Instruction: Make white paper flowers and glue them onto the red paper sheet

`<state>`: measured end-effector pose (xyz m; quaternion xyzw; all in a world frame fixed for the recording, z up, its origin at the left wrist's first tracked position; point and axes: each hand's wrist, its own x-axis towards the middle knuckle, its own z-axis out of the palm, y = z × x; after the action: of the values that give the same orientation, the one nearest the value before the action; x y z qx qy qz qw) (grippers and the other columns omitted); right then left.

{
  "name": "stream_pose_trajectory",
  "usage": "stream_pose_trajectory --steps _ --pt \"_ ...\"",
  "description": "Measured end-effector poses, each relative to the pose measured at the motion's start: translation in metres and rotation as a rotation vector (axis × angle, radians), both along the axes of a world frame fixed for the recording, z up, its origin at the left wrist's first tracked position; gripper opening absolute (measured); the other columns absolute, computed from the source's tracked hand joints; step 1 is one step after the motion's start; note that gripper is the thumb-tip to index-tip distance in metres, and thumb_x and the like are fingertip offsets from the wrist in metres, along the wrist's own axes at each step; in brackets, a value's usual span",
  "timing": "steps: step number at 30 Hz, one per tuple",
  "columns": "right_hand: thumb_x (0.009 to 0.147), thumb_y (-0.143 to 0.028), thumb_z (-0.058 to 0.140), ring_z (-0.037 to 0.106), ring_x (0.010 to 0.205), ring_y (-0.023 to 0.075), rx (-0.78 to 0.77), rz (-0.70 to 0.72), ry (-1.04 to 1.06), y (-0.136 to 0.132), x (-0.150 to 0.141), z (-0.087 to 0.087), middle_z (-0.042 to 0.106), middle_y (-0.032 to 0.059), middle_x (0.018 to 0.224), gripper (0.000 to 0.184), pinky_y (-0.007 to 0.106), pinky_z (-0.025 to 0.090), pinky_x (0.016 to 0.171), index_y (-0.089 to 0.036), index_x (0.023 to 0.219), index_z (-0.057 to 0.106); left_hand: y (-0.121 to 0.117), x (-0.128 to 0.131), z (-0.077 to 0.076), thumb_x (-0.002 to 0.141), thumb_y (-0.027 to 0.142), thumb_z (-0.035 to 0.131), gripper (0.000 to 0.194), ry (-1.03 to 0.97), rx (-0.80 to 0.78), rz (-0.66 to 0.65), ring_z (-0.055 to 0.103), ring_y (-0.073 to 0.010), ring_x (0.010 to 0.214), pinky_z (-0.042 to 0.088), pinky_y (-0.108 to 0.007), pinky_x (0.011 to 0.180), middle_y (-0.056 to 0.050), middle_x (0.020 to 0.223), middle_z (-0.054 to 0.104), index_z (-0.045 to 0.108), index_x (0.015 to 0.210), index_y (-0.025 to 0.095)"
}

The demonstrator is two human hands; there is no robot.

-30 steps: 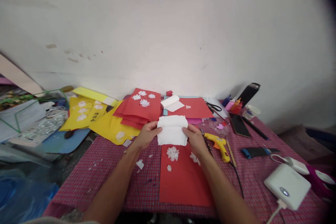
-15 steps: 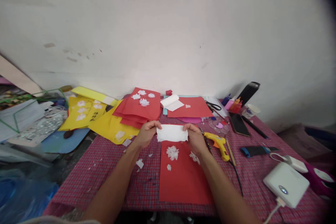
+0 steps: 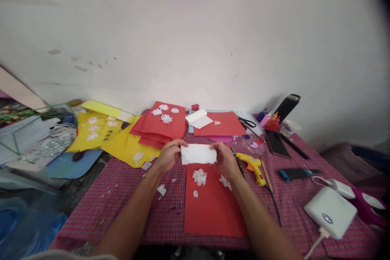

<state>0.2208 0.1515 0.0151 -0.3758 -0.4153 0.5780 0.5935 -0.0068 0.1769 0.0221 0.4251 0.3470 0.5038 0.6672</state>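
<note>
A folded piece of white tissue paper point(image 3: 198, 154) is stretched between my two hands, over the far end of a red sheet point(image 3: 210, 215). My left hand point(image 3: 170, 155) pinches its left edge, thumb on top. At the right edge, my right hand point(image 3: 224, 158) grips the tissue in the same way. On the red sheet below lie a white paper flower point(image 3: 200, 177) and a small white scrap point(image 3: 195, 193). Another white flower point(image 3: 225, 183) is partly covered by my right forearm.
Right of my hands lie a yellow glue gun point(image 3: 252, 165), a phone point(image 3: 276, 143), a box cutter point(image 3: 297, 174) and a white power bank point(image 3: 330, 212). Behind are a tissue roll point(image 3: 196, 117), scissors point(image 3: 247, 123) and a black bottle point(image 3: 288, 106). Red cards point(image 3: 161, 128) and yellow paper point(image 3: 126, 146) lie left.
The tissue has gone from a taller, nearly square shape to a narrow strip, folded over between my hands. My fingers have shifted slightly along its upper edge; both hands still hold it.
</note>
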Motion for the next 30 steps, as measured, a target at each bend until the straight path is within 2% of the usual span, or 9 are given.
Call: stream_pose_trajectory --steps 4,7,9,14,21,25,28,30 --pt "0.071 -0.035 0.080 0.042 0.052 0.0103 0.029 -0.032 -0.091 -0.0001 -0.0013 -0.0046 0.054 -0.0053 0.064 0.024 0.022 0.031 0.049 -0.022 0.080 0.063 -0.0040 0.0008 0.0047 0.073 0.028 0.072 0.026 0.039 0.076 -0.011 0.059 -0.0136 0.071 0.045 -0.025 0.066 -0.002 0.083 0.064 0.069 0.096 0.016" --pt "0.070 -0.031 0.080 0.044 0.053 0.0107 0.041 -0.043 -0.155 0.0011 -0.0022 -0.0068 0.055 -0.0063 0.066 0.028 0.022 0.033 0.051 -0.023 0.089 0.061 -0.0053 0.0029 0.0028 0.066 0.025 0.082 0.050 0.125 0.145 -0.015 0.058 -0.0124 0.074 0.045 -0.023 0.067 0.000 0.088 0.062 0.063 0.112 0.019" --pt "0.071 -0.031 0.079 0.048 0.054 0.0116 0.049 -0.054 -0.159 0.0019 -0.0026 -0.0071 0.057 -0.0065 0.068 0.032 0.023 0.036 0.052 -0.025 0.096 0.060 -0.0044 0.0035 0.0002 0.065 0.025 0.084 0.058 0.140 0.146 -0.026 0.059 -0.0132 0.077 0.046 -0.024 0.069 -0.001 0.093 0.061 0.061 0.117 0.020" --pt "0.074 -0.030 0.076 0.054 0.056 0.0134 0.064 -0.121 -0.125 0.0028 -0.0031 -0.0070 0.061 -0.0062 0.069 0.037 0.025 0.041 0.055 -0.026 0.105 0.057 -0.0010 0.0015 -0.0034 0.067 0.025 0.083 0.055 0.154 0.161 0.020 0.060 -0.0152 0.087 0.047 -0.025 0.075 -0.005 0.108 0.063 0.062 0.118 0.019" --pt "0.077 -0.032 0.075 0.058 0.060 0.0163 0.100 -0.178 -0.168 0.0034 -0.0038 -0.0083 0.067 -0.0029 0.075 0.037 0.027 0.042 0.056 -0.026 0.108 0.056 -0.0020 -0.0004 -0.0007 0.067 0.025 0.084 0.053 0.146 0.133 -0.018 0.061 -0.0154 0.087 0.048 -0.025 0.075 -0.005 0.107 0.066 0.063 0.116 0.019" --pt "0.077 -0.031 0.075 0.055 0.059 0.0145 0.120 -0.194 -0.160 0.0033 -0.0046 -0.0072 0.063 -0.0040 0.073 0.036 0.026 0.041 0.055 -0.025 0.107 0.056 -0.0058 0.0006 0.0054 0.067 0.027 0.084 0.056 0.090 0.080 -0.040 0.063 -0.0158 0.087 0.049 -0.026 0.076 -0.006 0.104 0.068 0.062 0.117 0.018" --pt "0.077 -0.032 0.075 0.054 0.059 0.0144 0.132 -0.230 -0.147 0.0029 -0.0059 -0.0066 0.062 -0.0047 0.072 0.036 0.026 0.041 0.055 -0.026 0.107 0.056 -0.0083 0.0034 0.0055 0.069 0.031 0.083 0.059 0.057 0.016 -0.109 0.064 -0.0159 0.079 0.049 -0.026 0.068 -0.006 0.097 0.069 0.059 0.121 0.019" --pt "0.077 -0.033 0.075 0.055 0.060 0.0146 0.134 -0.240 -0.139 0.0027 -0.0066 -0.0068 0.062 -0.0046 0.072 0.038 0.026 0.042 0.056 -0.027 0.109 0.056 -0.0083 0.0057 0.0021 0.069 0.032 0.083 0.054 0.093 0.002 -0.139 0.061 -0.0132 0.067 0.047 -0.025 0.060 -0.005 0.090 0.069 0.062 0.117 0.017"
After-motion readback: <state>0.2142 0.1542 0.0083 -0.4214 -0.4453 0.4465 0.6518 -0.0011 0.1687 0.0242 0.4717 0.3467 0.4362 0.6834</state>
